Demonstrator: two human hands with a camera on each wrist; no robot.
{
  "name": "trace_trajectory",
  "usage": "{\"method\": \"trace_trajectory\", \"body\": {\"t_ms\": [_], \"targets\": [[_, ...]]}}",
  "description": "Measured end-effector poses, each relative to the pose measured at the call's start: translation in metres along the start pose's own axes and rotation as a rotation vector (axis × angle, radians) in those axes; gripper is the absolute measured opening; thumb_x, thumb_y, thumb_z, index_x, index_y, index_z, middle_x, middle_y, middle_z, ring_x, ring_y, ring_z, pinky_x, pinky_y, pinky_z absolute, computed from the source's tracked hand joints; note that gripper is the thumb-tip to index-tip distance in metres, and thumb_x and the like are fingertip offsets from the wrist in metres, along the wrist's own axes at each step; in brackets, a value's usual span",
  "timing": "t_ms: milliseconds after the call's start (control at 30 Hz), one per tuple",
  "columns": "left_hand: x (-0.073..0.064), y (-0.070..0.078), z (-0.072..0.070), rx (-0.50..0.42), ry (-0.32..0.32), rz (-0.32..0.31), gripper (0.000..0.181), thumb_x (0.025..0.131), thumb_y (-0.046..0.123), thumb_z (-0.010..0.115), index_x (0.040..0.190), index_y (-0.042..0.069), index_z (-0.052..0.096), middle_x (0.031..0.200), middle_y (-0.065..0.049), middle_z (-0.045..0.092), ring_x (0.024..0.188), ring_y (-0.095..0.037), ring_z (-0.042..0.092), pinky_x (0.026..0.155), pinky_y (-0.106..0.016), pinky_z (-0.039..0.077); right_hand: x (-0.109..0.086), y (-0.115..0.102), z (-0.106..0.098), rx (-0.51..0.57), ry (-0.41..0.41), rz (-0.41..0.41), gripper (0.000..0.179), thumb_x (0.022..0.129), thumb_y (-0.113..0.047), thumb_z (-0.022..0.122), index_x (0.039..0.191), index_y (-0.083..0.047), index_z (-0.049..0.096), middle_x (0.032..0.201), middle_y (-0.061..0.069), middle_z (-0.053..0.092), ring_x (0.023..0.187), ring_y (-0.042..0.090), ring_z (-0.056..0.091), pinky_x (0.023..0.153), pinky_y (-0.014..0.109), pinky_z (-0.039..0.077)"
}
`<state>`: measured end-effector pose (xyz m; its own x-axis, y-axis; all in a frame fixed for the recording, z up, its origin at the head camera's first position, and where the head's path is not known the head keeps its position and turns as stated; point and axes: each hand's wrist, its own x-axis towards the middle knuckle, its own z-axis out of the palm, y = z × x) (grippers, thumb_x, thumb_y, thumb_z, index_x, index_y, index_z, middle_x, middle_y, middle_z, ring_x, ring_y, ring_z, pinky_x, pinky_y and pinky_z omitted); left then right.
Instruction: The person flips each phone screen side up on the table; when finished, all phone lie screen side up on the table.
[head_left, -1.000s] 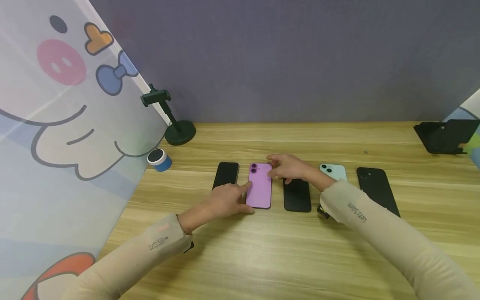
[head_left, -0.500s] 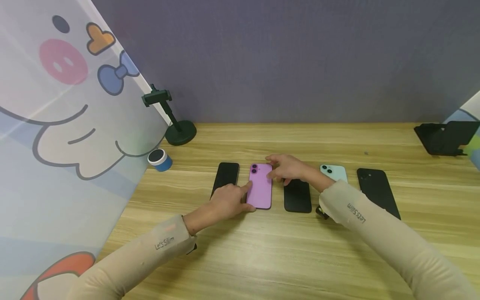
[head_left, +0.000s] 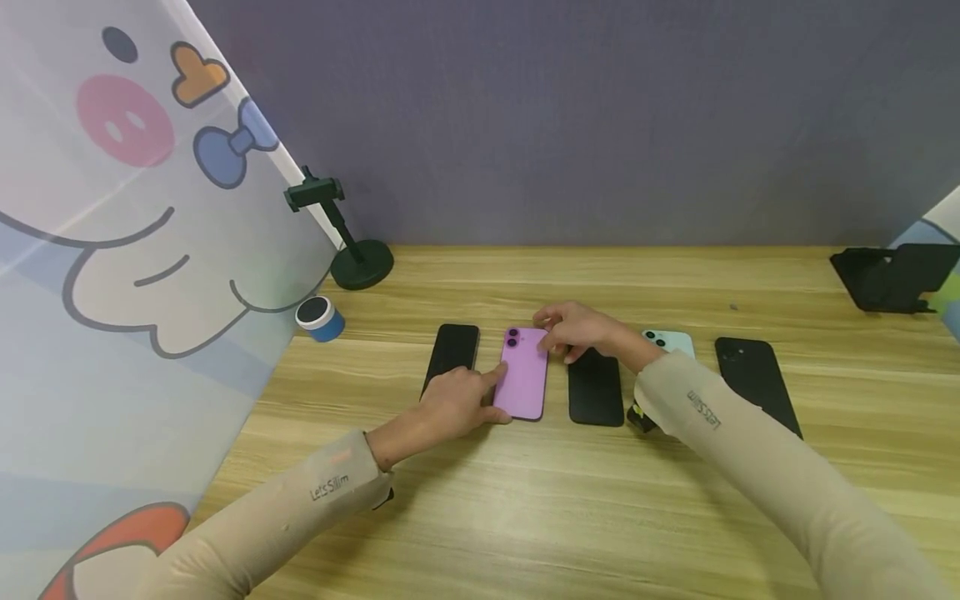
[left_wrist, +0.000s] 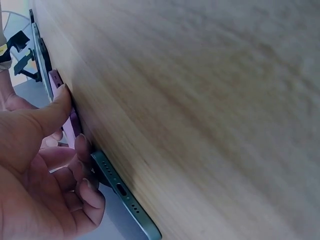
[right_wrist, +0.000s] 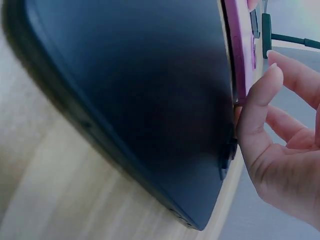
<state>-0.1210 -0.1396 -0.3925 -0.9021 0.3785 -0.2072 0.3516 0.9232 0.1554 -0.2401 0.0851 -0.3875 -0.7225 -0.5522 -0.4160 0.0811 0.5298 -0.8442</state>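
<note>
A pink phone [head_left: 523,375] lies camera side up on the table between both hands. My left hand [head_left: 457,398] holds its lower left corner, forefinger along the left edge and thumb at the bottom end. In the left wrist view that thumb [left_wrist: 62,100] presses the end with the port. My right hand [head_left: 579,329] is at the upper right corner, fingers bent. Its thumb [right_wrist: 257,105] touches the phone's edge in the right wrist view; the forefinger tip arches above. A black phone [head_left: 595,392] lies partly under the right hand, another black phone [head_left: 453,348] behind the left.
A pale mint phone [head_left: 675,342] and a black phone [head_left: 757,375] lie to the right, partly behind the sleeve. A dark stand [head_left: 360,262] and a blue tub [head_left: 322,321] stand at the left. A black holder [head_left: 892,275] sits back right.
The pink phone's top has shifted slightly right. My right hand's wrist has risen a little and its fingers are more bent; the left hand has barely moved.
</note>
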Motion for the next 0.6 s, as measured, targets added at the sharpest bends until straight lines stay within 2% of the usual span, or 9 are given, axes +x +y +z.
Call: {"method": "trace_trajectory", "body": {"t_ms": [333, 600], "targets": [[0.0011, -0.0021, -0.0021, 0.0, -0.017, 0.011, 0.082, 0.084, 0.057, 0.071, 0.152, 0.018, 0.045, 0.065, 0.006, 0.053, 0.065, -0.011, 0.045, 0.051, -0.026, 0.034, 0.0031, 0.0, -0.0036, 0.043, -0.007, 0.015, 0.053, 0.089, -0.006, 0.07, 0.14, -0.007, 0.055, 0.114, 0.014, 0.053, 0.063, 0.011, 0.051, 0.057, 0.026, 0.053], [0.0004, -0.0046, -0.0037, -0.015, -0.043, 0.03, 0.083, 0.085, 0.056, 0.07, 0.153, 0.018, 0.042, 0.064, 0.007, 0.05, 0.063, -0.009, 0.041, 0.051, -0.025, 0.032, 0.0069, -0.0008, -0.0023, 0.035, -0.006, 0.026, 0.053, 0.088, -0.007, 0.072, 0.139, -0.008, 0.057, 0.089, 0.007, 0.053, 0.061, 0.011, 0.048, 0.056, 0.027, 0.054]]}}
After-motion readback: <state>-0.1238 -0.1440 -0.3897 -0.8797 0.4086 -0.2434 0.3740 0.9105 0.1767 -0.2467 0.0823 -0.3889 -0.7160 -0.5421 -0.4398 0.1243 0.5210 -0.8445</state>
